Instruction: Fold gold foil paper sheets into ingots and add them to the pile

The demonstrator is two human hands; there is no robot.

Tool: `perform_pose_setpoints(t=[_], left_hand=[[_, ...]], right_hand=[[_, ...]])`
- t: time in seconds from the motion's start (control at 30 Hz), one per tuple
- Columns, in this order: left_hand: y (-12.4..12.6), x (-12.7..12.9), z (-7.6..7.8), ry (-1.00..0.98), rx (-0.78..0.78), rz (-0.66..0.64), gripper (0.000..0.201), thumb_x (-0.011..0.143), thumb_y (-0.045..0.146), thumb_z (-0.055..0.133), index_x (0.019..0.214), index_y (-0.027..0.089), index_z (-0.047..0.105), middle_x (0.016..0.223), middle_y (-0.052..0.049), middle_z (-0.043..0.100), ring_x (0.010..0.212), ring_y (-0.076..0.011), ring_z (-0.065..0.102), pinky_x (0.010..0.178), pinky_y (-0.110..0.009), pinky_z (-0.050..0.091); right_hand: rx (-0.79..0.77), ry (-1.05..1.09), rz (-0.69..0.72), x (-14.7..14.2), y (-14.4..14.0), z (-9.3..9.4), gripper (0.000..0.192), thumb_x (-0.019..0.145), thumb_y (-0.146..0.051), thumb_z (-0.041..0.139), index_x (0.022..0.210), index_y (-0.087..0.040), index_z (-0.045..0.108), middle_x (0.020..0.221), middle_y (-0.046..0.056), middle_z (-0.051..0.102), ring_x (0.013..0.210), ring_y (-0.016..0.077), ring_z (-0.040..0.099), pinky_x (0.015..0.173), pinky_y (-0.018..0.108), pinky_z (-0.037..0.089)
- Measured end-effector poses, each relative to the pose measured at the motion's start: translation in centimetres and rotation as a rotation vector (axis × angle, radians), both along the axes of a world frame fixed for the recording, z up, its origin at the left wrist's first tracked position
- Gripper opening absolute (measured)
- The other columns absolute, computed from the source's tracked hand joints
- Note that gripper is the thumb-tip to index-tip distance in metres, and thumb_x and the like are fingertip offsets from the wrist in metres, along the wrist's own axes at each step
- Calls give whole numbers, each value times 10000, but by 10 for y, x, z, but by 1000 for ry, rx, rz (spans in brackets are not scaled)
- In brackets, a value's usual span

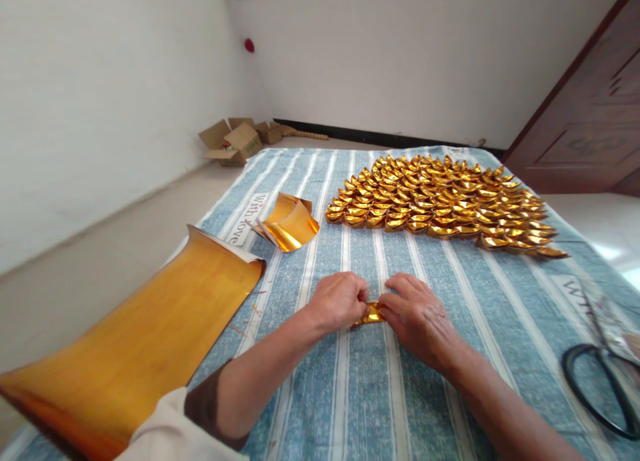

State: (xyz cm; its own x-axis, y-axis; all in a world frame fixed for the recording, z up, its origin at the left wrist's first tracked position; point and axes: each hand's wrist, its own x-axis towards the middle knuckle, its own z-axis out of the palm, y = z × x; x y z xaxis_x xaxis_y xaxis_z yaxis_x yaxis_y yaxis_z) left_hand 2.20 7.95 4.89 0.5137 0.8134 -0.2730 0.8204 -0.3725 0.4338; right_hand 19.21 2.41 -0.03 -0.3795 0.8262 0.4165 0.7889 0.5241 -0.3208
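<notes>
Between my two hands, low over the striped cloth, is a small folded piece of gold foil paper (373, 312). The fingers of my left hand (340, 300) are closed on its left end. My right hand (419, 314) pinches the right end between thumb and fingers, partly covering it. Farther back on the right stand many gold paper ingots (440, 198) in tight rows. A small stack of cut gold foil sheets (290, 222), curling at the edges, lies beyond my left hand.
A large curled gold foil sheet (145, 334) covers the table's left side. Black-handled scissors (600, 374) lie at the right edge. Blue-and-white striped cloth (320, 394) covers the table. Cardboard boxes (235, 142) sit on the floor by the wall; a brown door (585, 108) is at right.
</notes>
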Motion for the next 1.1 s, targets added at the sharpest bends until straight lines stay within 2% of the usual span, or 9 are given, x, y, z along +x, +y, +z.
perform_pose_setpoints(t=[0.17,0.3,0.5,0.63,0.73,0.9,1.1], left_hand=[[-3,-9,-8,-229,-73,-1,143,665,102,619,544,163,572,566,49,539,573,-105,504,539,-211,325],[-9,-14,-5,-336,-29,-48,181,709,112,635,552,153,555,579,53,517,586,-94,492,563,-203,340],[-20,-19,5,-331,238,-155,182,770,136,657,608,162,577,614,34,542,649,-120,514,631,-242,374],[-27,-21,7,-309,434,-229,174,809,162,649,646,164,587,640,17,555,655,-132,506,632,-271,373],[-29,-22,8,-300,508,-267,184,840,167,623,659,167,592,642,13,558,651,-134,499,628,-281,374],[-30,-24,10,-346,494,-279,198,863,157,596,666,170,601,637,13,563,648,-126,510,609,-262,384],[-29,-25,10,-378,459,-275,184,857,144,600,675,164,613,642,12,571,659,-123,525,615,-250,400]], right_hand=[[-57,187,13,0,2,-1,162,847,-111,544,721,-172,626,876,67,614,887,191,541,762,330,441],[-67,339,52,1,3,3,122,818,-116,566,782,-185,660,874,51,643,861,179,565,766,337,448],[-96,366,117,3,1,18,138,848,-216,597,740,-206,684,848,34,665,807,163,596,753,341,451],[-40,326,117,3,-2,22,158,880,-245,586,756,-217,679,857,24,675,844,168,616,897,412,416],[2,319,119,3,-4,21,135,887,-242,580,794,-230,677,852,11,687,907,176,629,994,457,361],[51,325,166,3,-5,21,130,901,-213,564,815,-230,661,817,-4,702,909,163,635,1014,447,350],[4,297,175,3,-6,21,143,904,-198,547,791,-219,632,748,-19,666,777,135,614,992,420,359]])
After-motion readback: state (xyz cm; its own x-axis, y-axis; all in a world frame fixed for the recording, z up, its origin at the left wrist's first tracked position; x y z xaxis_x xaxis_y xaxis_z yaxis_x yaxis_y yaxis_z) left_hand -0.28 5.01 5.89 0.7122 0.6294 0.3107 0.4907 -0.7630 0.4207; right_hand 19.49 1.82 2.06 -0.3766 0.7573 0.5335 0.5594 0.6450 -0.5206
